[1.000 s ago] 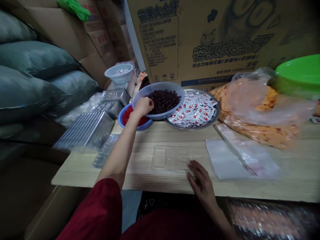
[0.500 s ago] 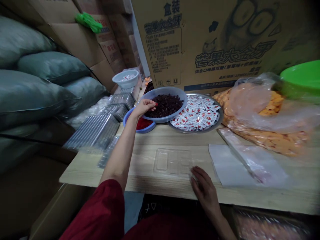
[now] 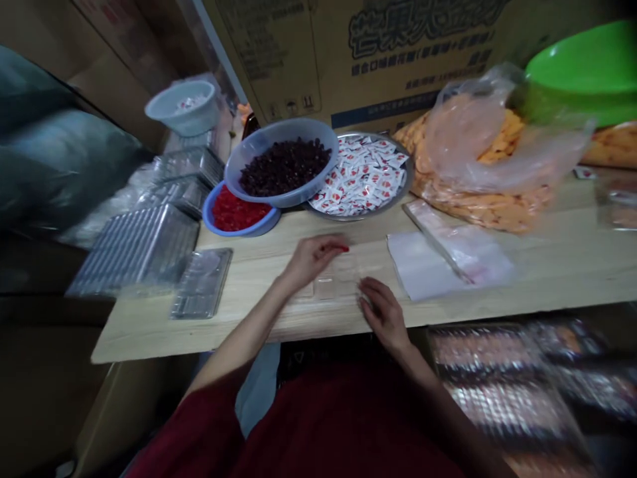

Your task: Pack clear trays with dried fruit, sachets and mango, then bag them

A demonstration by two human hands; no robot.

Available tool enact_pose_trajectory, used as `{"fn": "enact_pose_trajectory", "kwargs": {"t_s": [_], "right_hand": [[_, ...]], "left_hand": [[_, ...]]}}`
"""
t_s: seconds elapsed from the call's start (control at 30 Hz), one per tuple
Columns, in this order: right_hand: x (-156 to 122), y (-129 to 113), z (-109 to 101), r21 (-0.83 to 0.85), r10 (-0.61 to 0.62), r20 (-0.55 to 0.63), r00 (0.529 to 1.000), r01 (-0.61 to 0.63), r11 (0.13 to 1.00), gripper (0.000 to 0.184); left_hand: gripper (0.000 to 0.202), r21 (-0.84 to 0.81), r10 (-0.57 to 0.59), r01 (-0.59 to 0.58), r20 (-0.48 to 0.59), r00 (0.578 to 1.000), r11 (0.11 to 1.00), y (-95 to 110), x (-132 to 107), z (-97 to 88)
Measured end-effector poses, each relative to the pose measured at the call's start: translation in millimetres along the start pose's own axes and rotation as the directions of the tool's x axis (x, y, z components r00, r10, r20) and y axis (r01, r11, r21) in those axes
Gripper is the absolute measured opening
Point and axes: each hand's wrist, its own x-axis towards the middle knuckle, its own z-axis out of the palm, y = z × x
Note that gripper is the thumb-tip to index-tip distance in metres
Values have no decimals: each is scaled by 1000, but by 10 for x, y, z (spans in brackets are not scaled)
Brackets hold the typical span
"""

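My left hand (image 3: 313,259) hovers over a clear plastic compartment tray (image 3: 334,284) on the wooden table (image 3: 249,292). Its fingers are pinched on a small red piece. My right hand (image 3: 381,312) rests on the tray's right edge at the table front, fingers bent against it. Behind the tray stand a clear bowl of dark dried fruit (image 3: 283,166), a blue bowl of red pieces (image 3: 237,214) and a metal dish of small white-and-red sachets (image 3: 363,176).
Stacks of clear trays (image 3: 139,245) lie at the left. A plastic bag of orange snacks (image 3: 478,166), a green basin (image 3: 582,70) and flat clear bags (image 3: 448,255) sit at the right. Cardboard boxes (image 3: 348,46) stand behind. Filled packs (image 3: 507,385) lie below the table's right front.
My left hand drew back from the bowls to above the clear tray, carrying a small red piece. The camera tilted down and the right hand stayed on the tray.
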Motion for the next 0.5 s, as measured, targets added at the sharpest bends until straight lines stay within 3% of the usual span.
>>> {"fn": "enact_pose_trajectory", "kwargs": {"t_s": [0.1, 0.2, 0.27, 0.37, 0.43, 0.5], "right_hand": [[35, -57, -22, -4, -18, -5, 1000, 18, 1000, 31], [113, -103, -27, -22, -42, -18, 999, 42, 999, 32], [202, -103, -2, -42, -55, -19, 998, 54, 998, 34], [367, -34, 90, -131, -88, 44, 995, 93, 987, 37], [461, 33, 164, -205, -107, 131, 986, 132, 970, 38], [522, 76, 214, -252, -120, 185, 975, 165, 954, 39]], "left_hand": [[17, 175, 120, -133, 86, 989, 975, -279, -147, 408], [19, 292, 174, -194, 92, 980, 937, -525, -177, 555], [21, 334, 188, -203, 76, 979, 920, -602, -190, 557], [29, 357, 194, -208, 75, 978, 911, -558, -264, 490], [33, 369, 181, -191, 62, 982, 910, -459, -349, 377], [30, 405, 139, -105, -53, 989, 908, -375, -434, 165]]}}
